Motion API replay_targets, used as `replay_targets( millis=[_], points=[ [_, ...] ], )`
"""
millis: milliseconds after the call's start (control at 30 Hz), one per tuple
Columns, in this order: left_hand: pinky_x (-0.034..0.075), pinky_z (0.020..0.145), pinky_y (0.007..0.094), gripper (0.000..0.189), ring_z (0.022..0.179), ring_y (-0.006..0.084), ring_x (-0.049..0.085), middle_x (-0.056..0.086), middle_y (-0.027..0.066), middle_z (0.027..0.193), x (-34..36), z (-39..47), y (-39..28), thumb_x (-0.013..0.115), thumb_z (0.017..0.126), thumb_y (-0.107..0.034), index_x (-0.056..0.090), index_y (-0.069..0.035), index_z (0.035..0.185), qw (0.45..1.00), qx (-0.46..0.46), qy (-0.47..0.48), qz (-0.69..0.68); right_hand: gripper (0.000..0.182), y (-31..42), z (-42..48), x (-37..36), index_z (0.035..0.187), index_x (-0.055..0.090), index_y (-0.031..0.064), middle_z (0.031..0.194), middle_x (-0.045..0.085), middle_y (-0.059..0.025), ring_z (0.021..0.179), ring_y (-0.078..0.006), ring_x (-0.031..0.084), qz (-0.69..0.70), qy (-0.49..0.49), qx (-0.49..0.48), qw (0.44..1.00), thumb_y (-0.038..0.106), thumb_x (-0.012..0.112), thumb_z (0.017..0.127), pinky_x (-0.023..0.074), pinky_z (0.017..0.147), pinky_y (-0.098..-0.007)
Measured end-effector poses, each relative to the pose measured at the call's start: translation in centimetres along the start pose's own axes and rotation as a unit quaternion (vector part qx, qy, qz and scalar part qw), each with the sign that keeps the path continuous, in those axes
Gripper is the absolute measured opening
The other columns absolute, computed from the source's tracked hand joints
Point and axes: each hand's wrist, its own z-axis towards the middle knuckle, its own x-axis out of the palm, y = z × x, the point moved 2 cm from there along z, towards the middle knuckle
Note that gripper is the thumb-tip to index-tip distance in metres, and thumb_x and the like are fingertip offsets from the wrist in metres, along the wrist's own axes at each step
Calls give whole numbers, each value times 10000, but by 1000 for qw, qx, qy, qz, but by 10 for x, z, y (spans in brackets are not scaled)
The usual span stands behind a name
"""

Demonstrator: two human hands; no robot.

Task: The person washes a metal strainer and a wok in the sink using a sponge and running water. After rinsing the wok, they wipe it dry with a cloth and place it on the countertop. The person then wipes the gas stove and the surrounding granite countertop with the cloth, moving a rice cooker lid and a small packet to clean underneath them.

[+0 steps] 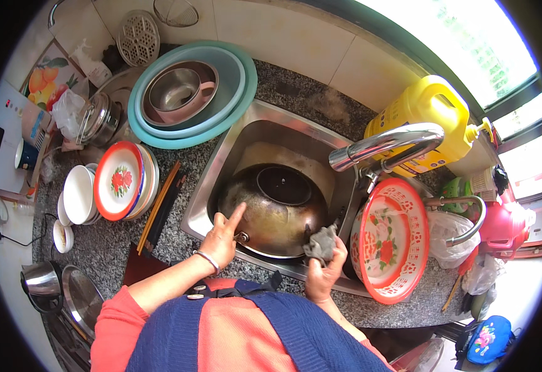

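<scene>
An overturned wok (275,216) rests in the stainless steel sink (204,204), its darkened, stained bottom facing up. At the wok's near left, my left hand (220,242) grips it beside the handle fitting (241,237), with the index finger stretched along the outer wall. The curled fingers hide the handle itself. A crumpled grey cloth (322,244) is pinched in my right hand (323,276) at the wok's near right rim. Cloudy water (271,156) shows in the basin behind the wok. The chrome faucet (387,142) arches over the sink's right side.
A red-rimmed enamel basin (387,242) leans right of the sink. Behind it stands a yellow pump jug (420,125). Nested teal basins (247,83) occupy the back left. Stacked plates (120,181), white bowls (79,194) and chopsticks (159,207) lie left on the granite counter (108,244).
</scene>
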Motion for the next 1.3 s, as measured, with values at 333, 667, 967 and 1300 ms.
replay_targets(
  millis=[333, 667, 967, 1300],
  points=[
    [480, 407, 271, 587, 597, 199, 626, 611, 173, 977, 12, 16, 41, 611, 824, 48, 235, -44, 1265, 749, -274, 176, -577, 369, 26, 50, 86, 1056, 664, 201, 1265, 512, -89, 1214, -299, 445, -225, 278, -253, 899, 382, 707, 737, 282, 991, -563],
    [364, 399, 215, 558, 515, 80, 427, 480, 42, 955, 6, 27, 26, 634, 894, -125, 251, -205, 1293, 686, -265, 264, -624, 391, -190, 93, 72, 1250, 522, -11, 1275, 491, -263, 1184, -399, 466, -3, 71, 333, 940, 216, 437, 943, 362, 1021, -408],
    [450, 433, 242, 600, 533, 94, 501, 530, 35, 950, 10, 24, 29, 607, 887, -40, 250, -187, 1347, 672, -221, 245, -663, 473, -2, 2, 84, 1313, 515, 84, 1454, 308, -196, 1371, -400, 243, -134, 204, -76, 967, 89, 587, 846, 168, 1116, -497],
    [356, 409, 232, 568, 516, 100, 473, 494, 34, 750, 13, 28, 30, 569, 832, 56, 322, -125, 1310, 779, -146, 184, -581, 127, 65, 97, 185, 845, 705, 181, 1103, 587, -25, 1207, -279, 468, -180, 302, -313, 882, 240, 642, 752, 305, 996, -620]
  ],
)
